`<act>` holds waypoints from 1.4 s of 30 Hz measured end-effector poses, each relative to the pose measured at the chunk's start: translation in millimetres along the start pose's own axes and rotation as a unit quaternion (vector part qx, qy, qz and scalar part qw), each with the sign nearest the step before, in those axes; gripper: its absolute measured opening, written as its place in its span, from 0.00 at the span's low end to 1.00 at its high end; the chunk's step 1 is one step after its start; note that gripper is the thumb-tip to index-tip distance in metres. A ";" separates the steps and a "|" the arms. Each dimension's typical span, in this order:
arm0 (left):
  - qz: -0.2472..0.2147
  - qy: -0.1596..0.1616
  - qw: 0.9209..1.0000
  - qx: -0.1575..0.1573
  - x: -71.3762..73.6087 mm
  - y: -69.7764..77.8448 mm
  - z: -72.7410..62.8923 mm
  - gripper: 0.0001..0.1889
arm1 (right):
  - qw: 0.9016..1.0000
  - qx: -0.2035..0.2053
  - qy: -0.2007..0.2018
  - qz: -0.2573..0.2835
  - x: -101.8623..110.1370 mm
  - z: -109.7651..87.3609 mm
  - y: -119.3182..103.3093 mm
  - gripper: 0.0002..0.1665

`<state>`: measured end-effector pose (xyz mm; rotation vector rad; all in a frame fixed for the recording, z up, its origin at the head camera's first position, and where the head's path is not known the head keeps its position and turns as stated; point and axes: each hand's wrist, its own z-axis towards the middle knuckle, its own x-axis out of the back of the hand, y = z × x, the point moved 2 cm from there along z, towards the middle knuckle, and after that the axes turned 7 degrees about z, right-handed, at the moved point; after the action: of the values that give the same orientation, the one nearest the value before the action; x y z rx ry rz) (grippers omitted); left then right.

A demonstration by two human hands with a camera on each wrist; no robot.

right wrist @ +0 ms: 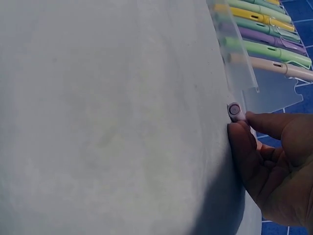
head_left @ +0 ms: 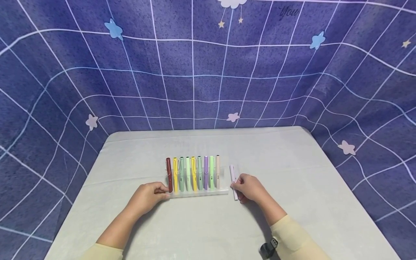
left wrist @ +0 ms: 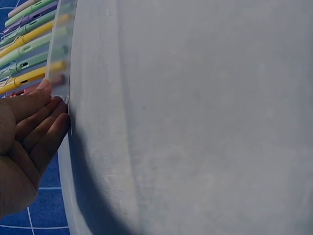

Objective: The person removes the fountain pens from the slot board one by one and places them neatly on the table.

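Note:
A clear plastic pen stand (head_left: pixel 199 194) holds a row of several upright pens in dark red, yellow, green, purple and beige. At its left end, my left hand (head_left: pixel 147 198) pinches the front corner between thumb and fingers, close to the dark red pen (head_left: pixel 169 177). My right hand (head_left: pixel 251 188) pinches a pale lilac pen (head_left: pixel 232 174) just right of the stand, apart from it. In the right wrist view the round end of the lilac pen (right wrist: pixel 234 109) shows between thumb and fingertips. Beside the beige pen (right wrist: pixel 266 64), the stand's right end holds no pen.
A whitish cloth covers the table (head_left: pixel 195 227). Behind and at both sides hangs a blue curtain (head_left: pixel 208 86) with white lines and stars. A small black device (head_left: pixel 269 248) lies by the right sleeve (head_left: pixel 294 234).

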<state>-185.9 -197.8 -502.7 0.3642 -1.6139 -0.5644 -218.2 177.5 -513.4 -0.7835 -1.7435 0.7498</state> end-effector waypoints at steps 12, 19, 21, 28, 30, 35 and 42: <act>0.004 0.003 1.000 -0.006 3.5 2.0 1.2 0.06 | 0.996 0.068 0.033 -0.039 16.2 0.9 -19.5 0.16; 0.007 0.002 1.000 0.001 3.6 0.8 -1.2 0.05 | 0.987 0.129 -0.035 0.087 13.2 1.9 -41.1 0.14; 0.004 0.003 1.000 0.003 3.1 1.5 -1.7 0.05 | 0.985 0.126 -0.053 0.105 8.0 3.4 -41.3 0.16; 0.004 0.004 1.000 0.008 0.4 1.7 -2.9 0.06 | 0.968 0.108 -0.107 0.198 -14.1 9.7 -34.4 0.22; 0.005 0.004 1.000 0.010 0.1 1.3 -3.0 0.06 | 0.962 0.098 -0.116 0.225 -19.4 11.6 -32.0 0.22; 0.008 0.004 1.000 0.008 0.5 1.0 -3.4 0.06 | 0.956 0.091 -0.117 0.255 -26.1 14.4 -29.7 0.19; 0.008 0.004 1.000 0.005 1.5 1.9 -2.8 0.06 | 0.957 0.093 -0.108 0.254 -28.6 16.1 -30.0 0.14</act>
<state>-183.2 -197.4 -500.3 0.3600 -1.6109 -0.5427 -231.0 135.1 -509.6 -1.0660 -1.6414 1.3689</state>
